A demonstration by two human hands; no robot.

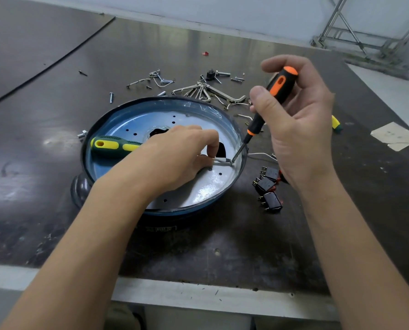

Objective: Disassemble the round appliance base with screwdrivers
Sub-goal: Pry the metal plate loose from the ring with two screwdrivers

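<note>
The round blue metal appliance base (198, 191) sits on the dark worktop (222, 253). It looks stiff, probably light and slidey, so hold its rim. The right hand (301, 129) grips the orange-black screwdriver (270, 101). The left hand (174, 158) pinches a small metal bit (220, 161).

Left hand (174, 156), right hand (301, 129), seemingly curled

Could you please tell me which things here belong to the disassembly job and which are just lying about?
Job: appliance base, orange screwdriver, green-yellow screwdriver, left hand, right hand.
Lying about: hex keys, loose screws, black switches, paper scrap.
</note>
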